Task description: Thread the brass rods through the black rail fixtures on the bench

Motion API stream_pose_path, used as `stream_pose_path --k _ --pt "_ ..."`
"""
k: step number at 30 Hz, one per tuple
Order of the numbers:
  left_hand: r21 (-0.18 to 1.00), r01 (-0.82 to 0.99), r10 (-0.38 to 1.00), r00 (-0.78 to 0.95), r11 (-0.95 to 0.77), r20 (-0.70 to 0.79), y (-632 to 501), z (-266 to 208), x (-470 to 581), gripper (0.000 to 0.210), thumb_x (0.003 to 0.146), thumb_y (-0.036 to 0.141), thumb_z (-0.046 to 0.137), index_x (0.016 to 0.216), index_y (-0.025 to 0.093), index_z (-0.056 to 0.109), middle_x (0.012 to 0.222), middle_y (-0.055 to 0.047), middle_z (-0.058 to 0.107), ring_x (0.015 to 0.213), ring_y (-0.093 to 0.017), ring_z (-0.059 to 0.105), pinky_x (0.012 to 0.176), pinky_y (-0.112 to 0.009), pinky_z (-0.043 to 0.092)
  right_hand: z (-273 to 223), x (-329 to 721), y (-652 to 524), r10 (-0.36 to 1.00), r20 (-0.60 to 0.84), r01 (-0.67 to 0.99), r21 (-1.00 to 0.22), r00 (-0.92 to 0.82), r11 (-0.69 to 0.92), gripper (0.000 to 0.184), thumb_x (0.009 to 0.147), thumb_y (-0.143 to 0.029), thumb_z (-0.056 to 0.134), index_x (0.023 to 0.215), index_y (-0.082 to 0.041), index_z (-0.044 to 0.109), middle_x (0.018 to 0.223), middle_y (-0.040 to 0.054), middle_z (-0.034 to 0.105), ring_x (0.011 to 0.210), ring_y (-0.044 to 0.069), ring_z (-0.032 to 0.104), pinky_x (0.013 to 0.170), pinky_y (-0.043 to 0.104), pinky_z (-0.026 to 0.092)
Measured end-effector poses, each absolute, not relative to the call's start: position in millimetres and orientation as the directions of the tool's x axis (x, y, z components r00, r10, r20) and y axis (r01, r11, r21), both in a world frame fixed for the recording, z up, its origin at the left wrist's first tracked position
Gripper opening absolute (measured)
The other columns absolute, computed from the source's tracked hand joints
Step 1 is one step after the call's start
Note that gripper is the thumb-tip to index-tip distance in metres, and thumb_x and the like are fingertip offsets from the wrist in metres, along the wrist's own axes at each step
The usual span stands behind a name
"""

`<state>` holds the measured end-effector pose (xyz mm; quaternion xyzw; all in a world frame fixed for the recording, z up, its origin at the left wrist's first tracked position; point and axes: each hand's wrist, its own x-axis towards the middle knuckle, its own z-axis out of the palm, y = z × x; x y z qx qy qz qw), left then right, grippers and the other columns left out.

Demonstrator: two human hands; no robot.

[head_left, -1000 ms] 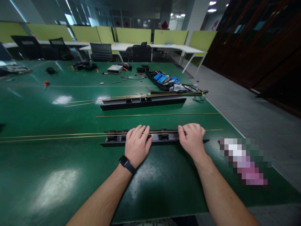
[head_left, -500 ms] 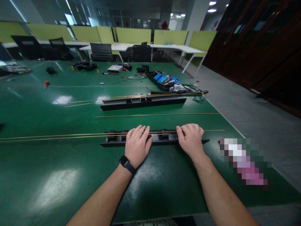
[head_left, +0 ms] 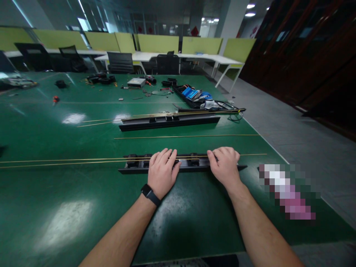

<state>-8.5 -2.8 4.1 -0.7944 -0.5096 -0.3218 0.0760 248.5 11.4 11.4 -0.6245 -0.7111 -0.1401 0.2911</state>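
A long black channel-shaped rail lies crosswise on the green table, with black blocks set inside it. Thin brass-coloured rods run along its top and stretch far out to the left; one rod end sticks out on the right. My left hand, with a dark watch on the wrist, lies over the middle of the rail and rods, fingers stretched out. Near the rail's right end, my right hand has its fingers curled round the rod, thumb pressed in; its fingertips are partly hidden.
Beyond lies a single rod, then a second black rail with several rods across it. A black tray with blue packets stands farther back, near a white box. A pixelated pink-white patch covers something at the right.
My right hand has shifted very slightly left along the rail. My left hand, the rail and the other things stay where they were.
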Motion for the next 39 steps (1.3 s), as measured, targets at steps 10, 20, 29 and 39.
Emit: stream_pose_path --k 10,20,29,39 --pt "0.203 0.862 0.760 0.271 -0.465 0.590 -2.8 2.9 -8.3 0.041 0.102 0.037 0.054 0.139 0.021 0.060 0.135 -0.012 0.069 0.134 -0.029 0.058 0.114 -0.049 0.038 12.2 242.2 9.7 0.815 0.573 0.949 -0.200 -0.088 0.243 0.035 0.103 -0.041 0.049 0.078 -0.022 0.065 0.088 0.0051 0.071 0.097 0.024 0.054 0.090 0.042 0.028" --pt "0.205 0.862 0.761 0.269 -0.463 0.590 -3.4 4.2 -8.3 0.041 0.102 0.038 0.054 0.139 0.021 0.061 0.136 -0.012 0.069 0.133 -0.029 0.059 0.114 -0.049 0.037 12.0 251.6 11.4 0.810 0.586 0.967 -0.189 -0.029 0.171 0.038 0.102 -0.042 0.048 0.074 -0.022 0.063 0.086 0.0063 0.070 0.098 0.025 0.053 0.088 0.042 0.029" --pt "0.219 0.858 0.766 0.265 -0.465 0.586 -3.2 2.9 -8.4 0.042 0.102 0.037 0.054 0.140 0.022 0.060 0.136 -0.012 0.069 0.135 -0.029 0.057 0.115 -0.049 0.037 14.7 242.1 8.2 0.814 0.574 0.954 -0.190 -0.085 0.234 0.036 0.103 -0.040 0.049 0.075 -0.022 0.064 0.087 0.0054 0.071 0.097 0.024 0.054 0.089 0.042 0.028" --pt "0.208 0.861 0.761 0.267 -0.463 0.591 -3.7 5.9 -8.2 0.041 0.102 0.037 0.054 0.138 0.021 0.061 0.134 -0.011 0.070 0.133 -0.028 0.059 0.114 -0.049 0.038 13.1 252.0 11.0 0.809 0.587 0.966 -0.199 -0.015 0.162 0.039 0.103 -0.041 0.047 0.073 -0.021 0.061 0.084 0.0056 0.069 0.096 0.024 0.053 0.089 0.042 0.028"
